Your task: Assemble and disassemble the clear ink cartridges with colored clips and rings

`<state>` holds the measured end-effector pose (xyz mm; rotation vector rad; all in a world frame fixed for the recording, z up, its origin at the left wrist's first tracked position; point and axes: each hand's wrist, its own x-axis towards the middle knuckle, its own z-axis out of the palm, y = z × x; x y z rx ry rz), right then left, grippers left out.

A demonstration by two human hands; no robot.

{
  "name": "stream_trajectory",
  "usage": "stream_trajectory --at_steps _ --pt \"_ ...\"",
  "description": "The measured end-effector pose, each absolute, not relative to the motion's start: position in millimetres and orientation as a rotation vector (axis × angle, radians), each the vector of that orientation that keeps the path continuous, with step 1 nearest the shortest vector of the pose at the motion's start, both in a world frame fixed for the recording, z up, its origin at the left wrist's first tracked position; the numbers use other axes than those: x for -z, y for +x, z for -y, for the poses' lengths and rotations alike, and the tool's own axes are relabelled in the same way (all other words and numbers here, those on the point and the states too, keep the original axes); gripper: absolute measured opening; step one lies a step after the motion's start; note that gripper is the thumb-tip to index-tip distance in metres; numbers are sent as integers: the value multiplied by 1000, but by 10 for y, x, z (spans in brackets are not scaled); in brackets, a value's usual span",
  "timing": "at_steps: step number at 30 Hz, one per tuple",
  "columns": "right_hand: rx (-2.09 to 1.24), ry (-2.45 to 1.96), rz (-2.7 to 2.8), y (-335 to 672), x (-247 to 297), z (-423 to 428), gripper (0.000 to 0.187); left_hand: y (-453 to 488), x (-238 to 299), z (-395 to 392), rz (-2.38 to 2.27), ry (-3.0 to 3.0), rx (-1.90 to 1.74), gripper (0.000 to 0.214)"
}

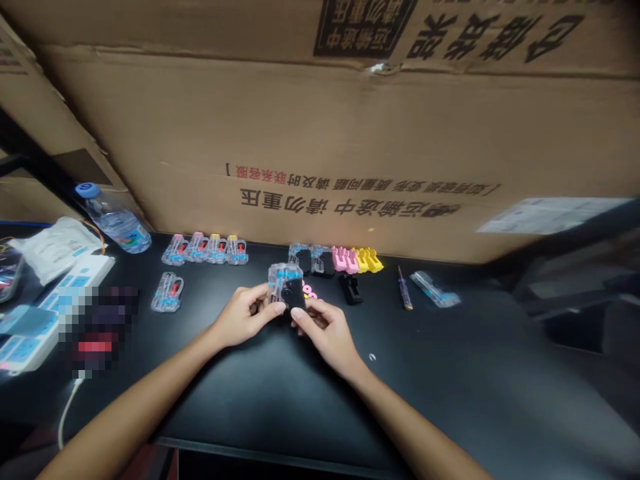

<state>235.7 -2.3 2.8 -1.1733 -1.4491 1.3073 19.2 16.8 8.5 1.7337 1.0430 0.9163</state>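
Both my hands meet over the middle of the black table (450, 380). My left hand (243, 315) grips a clear plastic piece with blue inside (283, 281) by its left side. My right hand (325, 330) pinches a black part (293, 295) that sits against the front of that clear piece. Just behind my right fingers lies a small pink part (309, 290). A row of assembled clear pieces with pink, yellow and red bits (206, 249) lies further back on the left, and one more (167, 292) lies alone in front of it.
Large cardboard boxes (325, 133) wall off the back. Loose clear pieces (310, 257), pink clips (345, 259), yellow clips (369, 260), a black clip (351, 289), a small screwdriver (404, 290) and a clear strip (434, 289) lie behind. A water bottle (114, 220), power strip (45, 313) and white bag (55, 247) sit left.
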Motion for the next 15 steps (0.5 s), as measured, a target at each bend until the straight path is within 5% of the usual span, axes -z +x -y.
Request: stream_trajectory --at_steps 15 --pt "-1144 -1173 1251 2479 -21 -32 43 125 -130 -215 -1062 1721 -1156 52"
